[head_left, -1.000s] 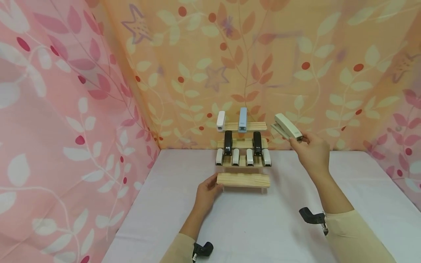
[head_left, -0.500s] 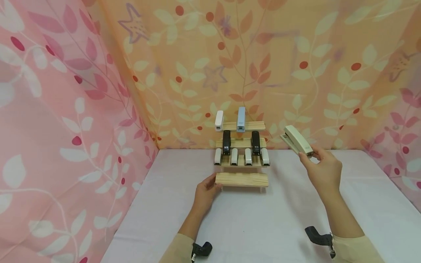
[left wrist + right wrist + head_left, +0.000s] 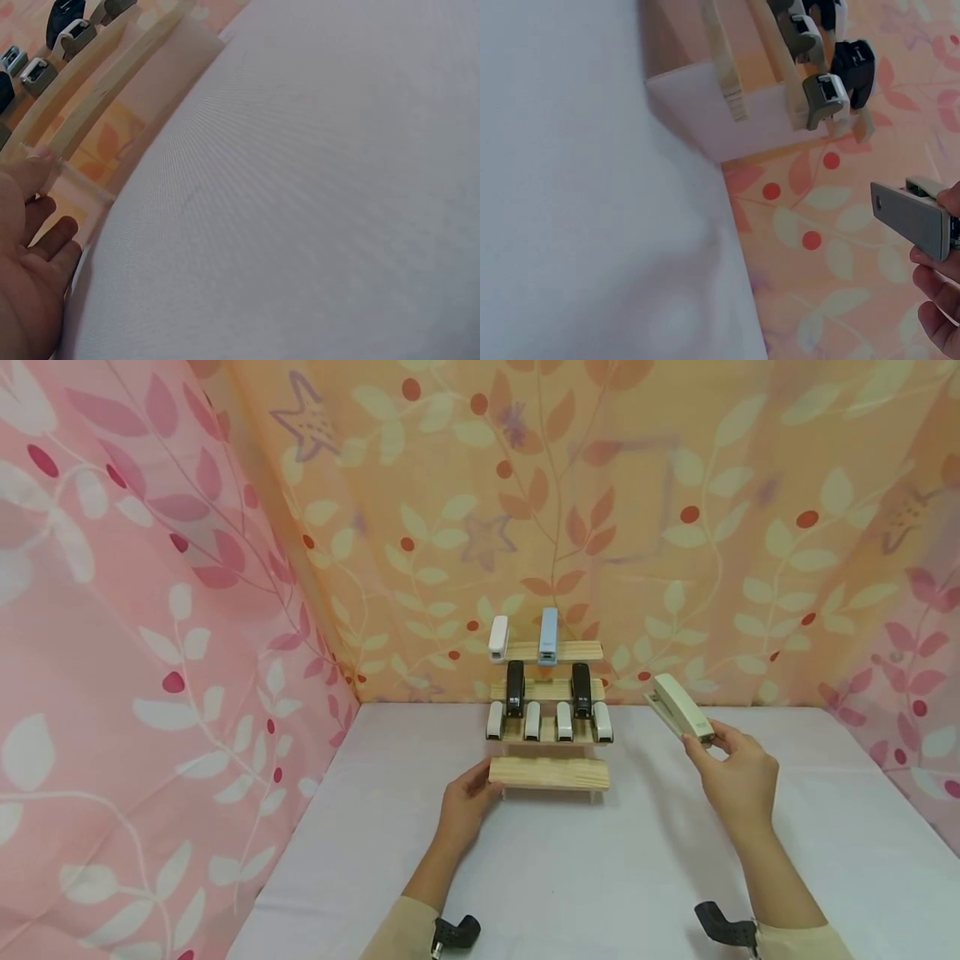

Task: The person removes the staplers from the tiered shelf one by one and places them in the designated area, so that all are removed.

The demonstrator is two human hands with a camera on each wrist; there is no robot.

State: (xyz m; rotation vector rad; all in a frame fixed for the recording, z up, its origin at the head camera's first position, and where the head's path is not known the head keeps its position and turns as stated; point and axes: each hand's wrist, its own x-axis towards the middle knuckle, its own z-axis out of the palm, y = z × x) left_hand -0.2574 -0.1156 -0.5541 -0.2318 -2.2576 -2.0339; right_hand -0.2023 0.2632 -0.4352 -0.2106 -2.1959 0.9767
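In the head view, my right hand pinches a pale cream stapler by its near end, lifted to the right of a tiered wooden rack. The right wrist view shows the grey underside of that stapler between thumb and fingers. My left hand grips the left end of the rack's lowest shelf, thumb on the board. On the rack, a white stapler and a light blue stapler stand on top. Two black staplers sit below them, then several small white staplers.
A white cloth-covered table lies under the rack. An orange patterned curtain hangs behind it, and a pink patterned curtain hangs at the left. A black wrist-camera mount juts from the right sleeve.
My right hand has moved right and downward with the cream stapler, away from the rack. My left hand keeps its hold on the lowest shelf.
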